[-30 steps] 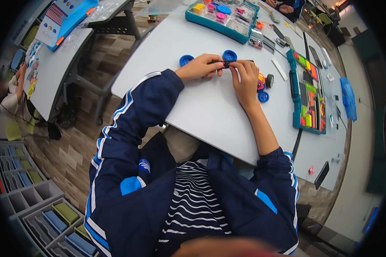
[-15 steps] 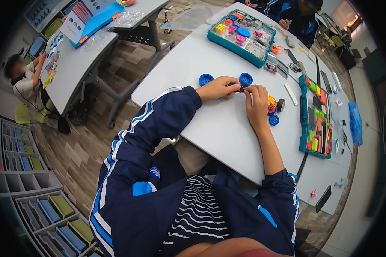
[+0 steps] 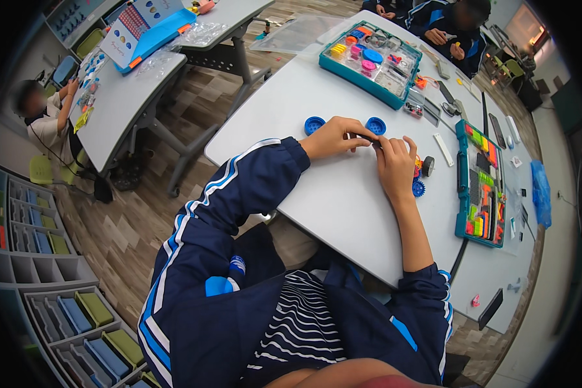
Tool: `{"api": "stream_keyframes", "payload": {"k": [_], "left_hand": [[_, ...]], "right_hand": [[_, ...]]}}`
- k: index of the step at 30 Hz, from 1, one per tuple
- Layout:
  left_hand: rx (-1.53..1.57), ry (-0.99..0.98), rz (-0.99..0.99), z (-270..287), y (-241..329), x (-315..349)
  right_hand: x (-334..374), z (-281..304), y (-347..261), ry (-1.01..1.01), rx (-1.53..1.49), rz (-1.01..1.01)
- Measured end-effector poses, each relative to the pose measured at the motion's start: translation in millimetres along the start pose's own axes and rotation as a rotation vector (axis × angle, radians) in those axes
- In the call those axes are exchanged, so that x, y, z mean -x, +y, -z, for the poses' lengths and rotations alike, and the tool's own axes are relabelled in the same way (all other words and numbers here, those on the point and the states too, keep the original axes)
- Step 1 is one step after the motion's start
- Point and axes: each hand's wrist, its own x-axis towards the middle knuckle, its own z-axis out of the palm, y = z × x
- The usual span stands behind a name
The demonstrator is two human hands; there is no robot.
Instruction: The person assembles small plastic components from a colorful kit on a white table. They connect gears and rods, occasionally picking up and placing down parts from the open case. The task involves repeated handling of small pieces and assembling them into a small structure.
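Note:
Over the white table (image 3: 330, 200), my left hand (image 3: 333, 137) and my right hand (image 3: 395, 163) meet with fingertips pinched on a small black building piece (image 3: 363, 136), partly hidden by the fingers. One blue wheel hub (image 3: 314, 125) lies just beyond my left hand, and another blue wheel hub (image 3: 376, 125) sits right behind the fingertips. Beside my right hand is a small orange-and-red assembly, mostly covered by that hand, with a black-tyred wheel (image 3: 428, 166) and a blue gear (image 3: 418, 188) by it.
A teal parts case (image 3: 362, 83) full of colourful pieces stands at the far side. To the right is a second open teal case (image 3: 462, 213). A white bar (image 3: 443, 149) lies between them. Other people sit across the table and at the left table (image 3: 132, 97).
My right hand has tilted and its fingers have shifted over the black piece, covering more of the orange assembly. The whole view has moved slightly. Across the table, a person's hands have come further into sight.

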Motion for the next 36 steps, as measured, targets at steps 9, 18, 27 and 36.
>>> {"api": "stream_keyframes", "payload": {"k": [9,18,27,36], "left_hand": [[0.389,-0.019,0.421,2.8,-0.8,-1.2],[0.125,0.070,0.206,0.8,1.4,1.0],[0.288,0.087,0.364,-1.3,-1.7,2.3],[0.247,0.095,0.337,-3.6,-1.0,1.7]], "right_hand": [[6.3,-2.9,0.9,-0.020,0.030,-0.001],[4.5,-4.4,-6.6,0.023,-0.023,0.017],[6.7,-6.3,-8.8,0.025,0.026,-0.001],[7.1,-11.2,-9.8,0.056,0.102,0.029]]}}
